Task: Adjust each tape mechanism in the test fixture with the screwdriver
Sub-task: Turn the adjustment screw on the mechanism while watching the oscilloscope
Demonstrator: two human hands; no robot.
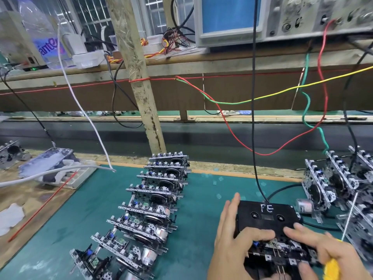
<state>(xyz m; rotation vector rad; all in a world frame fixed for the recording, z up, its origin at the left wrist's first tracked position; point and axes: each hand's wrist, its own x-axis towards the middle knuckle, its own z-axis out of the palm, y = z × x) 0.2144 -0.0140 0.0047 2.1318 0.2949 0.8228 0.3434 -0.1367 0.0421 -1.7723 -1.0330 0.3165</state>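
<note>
The black test fixture [266, 216] marked "FE" sat on the green surface [193, 199], right of a row of tape mechanisms [149, 201]. The left hand [234, 237] lay across its left edge and front, fingers [256, 233] loosely extended, holding nothing. The right hand [327, 251] gripped a yellow-handled screwdriver [333, 269] at the fixture's front right.

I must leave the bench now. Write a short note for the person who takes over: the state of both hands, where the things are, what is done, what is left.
Left hand: fingers straight, thumb pressing the black cassette marked FE, which sits in the mechanism under test.
Right hand: grips the yellow screwdriver; index finger rests on the cassette.
Row of mechanisms lies to the left on the green mat, another pile to the right.
Done: cannot tell which group is adjusted.
Left: adjust this one, then the rest.
</note>
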